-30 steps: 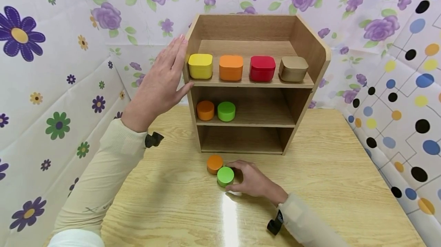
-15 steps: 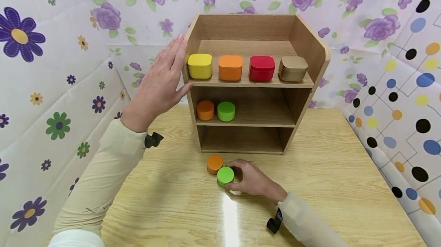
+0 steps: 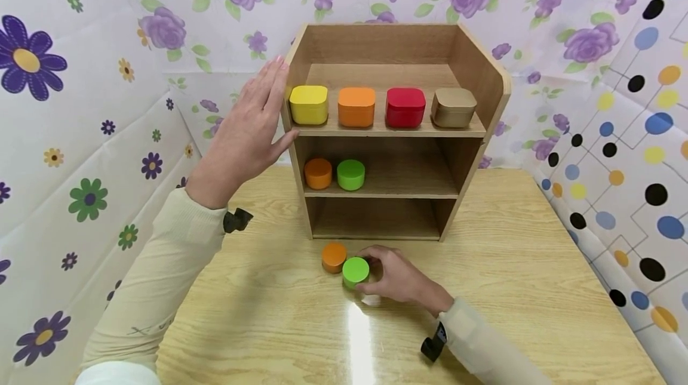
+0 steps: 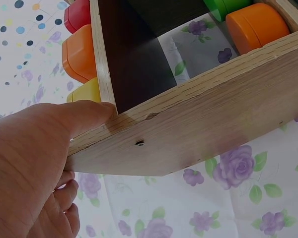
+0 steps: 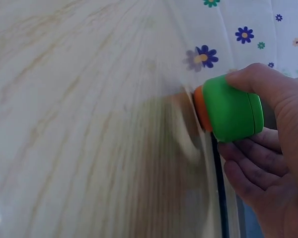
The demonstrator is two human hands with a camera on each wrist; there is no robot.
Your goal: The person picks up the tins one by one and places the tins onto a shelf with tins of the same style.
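Note:
In the head view my left hand (image 3: pixel 242 128) lies along the left side of a small wooden shelf (image 3: pixel 376 133). Its fingers stretch up the outer panel, and the thumb reaches the front edge, as the left wrist view also shows. My right hand (image 3: pixel 400 276) pinches a green round lidded container (image 3: pixel 356 271) between thumb and fingers, just in front of the shelf. Right beside that stands an orange round container (image 3: pixel 334 257) on the table. In the right wrist view the green container (image 5: pixel 233 109) partly hides the orange one (image 5: pixel 201 109).
Along the top tier sit yellow (image 3: pixel 309 105), orange (image 3: pixel 356 107), red (image 3: pixel 405 108) and tan (image 3: pixel 454 108) rounded boxes. The middle tier bears another orange round container (image 3: pixel 318 173) and a green one (image 3: pixel 351 175). Patterned cloth walls (image 3: pixel 607 152) enclose the wooden table (image 3: pixel 258 325).
My right hand has shifted the green container slightly right and back, opening a little space from the orange one. The left hand keeps its place on the shelf; the head view shifts slightly.

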